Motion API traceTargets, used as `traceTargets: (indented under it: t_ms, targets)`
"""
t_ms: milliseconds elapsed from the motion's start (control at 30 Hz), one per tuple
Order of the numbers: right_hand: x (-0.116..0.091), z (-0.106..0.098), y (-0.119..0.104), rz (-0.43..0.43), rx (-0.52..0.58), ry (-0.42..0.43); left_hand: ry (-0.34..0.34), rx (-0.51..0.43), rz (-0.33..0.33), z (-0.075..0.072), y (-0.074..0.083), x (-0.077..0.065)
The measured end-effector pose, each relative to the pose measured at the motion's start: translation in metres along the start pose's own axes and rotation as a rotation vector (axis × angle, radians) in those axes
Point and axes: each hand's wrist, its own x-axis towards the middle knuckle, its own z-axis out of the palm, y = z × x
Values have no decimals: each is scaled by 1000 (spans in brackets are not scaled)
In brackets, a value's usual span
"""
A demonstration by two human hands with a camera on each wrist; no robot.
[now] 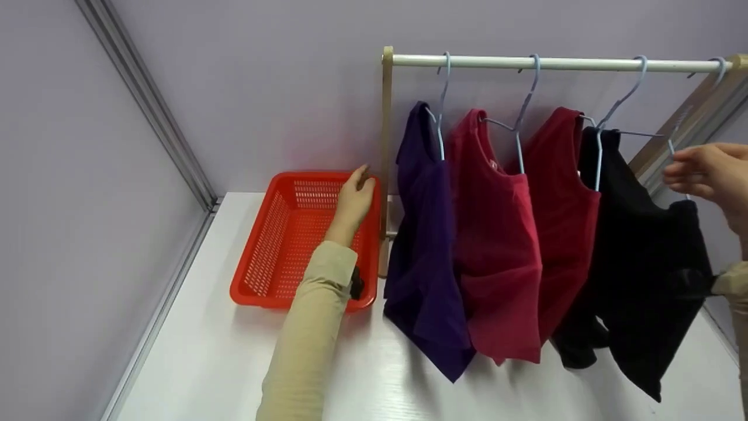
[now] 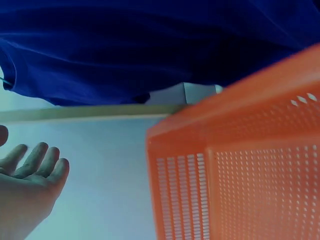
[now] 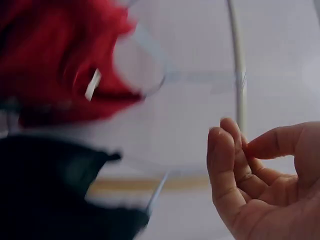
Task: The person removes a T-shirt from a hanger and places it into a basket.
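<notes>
My left hand (image 1: 353,202) is over the far right corner of a red plastic basket (image 1: 238,286), its fingers loosely bent and holding nothing. In the left wrist view the fingers (image 2: 46,162) hang beside the basket's outer wall (image 2: 180,195). Beside the right end of the rack, my right hand (image 1: 710,172) is raised near the hanger (image 1: 671,146) of a black sleeveless top (image 1: 637,251). Its fingers are softly curled with nothing between them. Also hanging are a purple top (image 1: 423,245), a pink top (image 1: 497,234) and a dark red top (image 1: 561,222).
A white rail (image 1: 578,63) on wooden posts (image 1: 385,146) carries the light blue hangers. The basket stands left of the rack on a white table (image 1: 193,351), with a small black item (image 1: 356,285) inside its right edge. Grey walls (image 1: 251,88) enclose the back and left.
</notes>
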Motion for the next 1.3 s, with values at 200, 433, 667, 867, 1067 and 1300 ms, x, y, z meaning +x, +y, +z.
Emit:
traceTargets:
  t_ms: [200, 433, 667, 867, 1067, 1300]
  targets:
    - [-11, 85, -30, 18, -10, -92, -54, -88, 21, 10, 7, 0]
    - [-9, 175, -39, 54, -299, -182, -86, -95, 75, 11, 10, 2]
    - [-5, 239, -26, 120, -404, -248, -119, -102, 93, 14, 8, 4]
    - [8, 261, -4, 152, -418, -172, -129, -118, 83, 15, 7, 3]
    - [25, 266, 18, 158, -92, -191, -125, -132, 102, 16, 6, 4]
    - [28, 264, 26, 71, -161, -321, -147, -140, 76, 19, 5, 2]
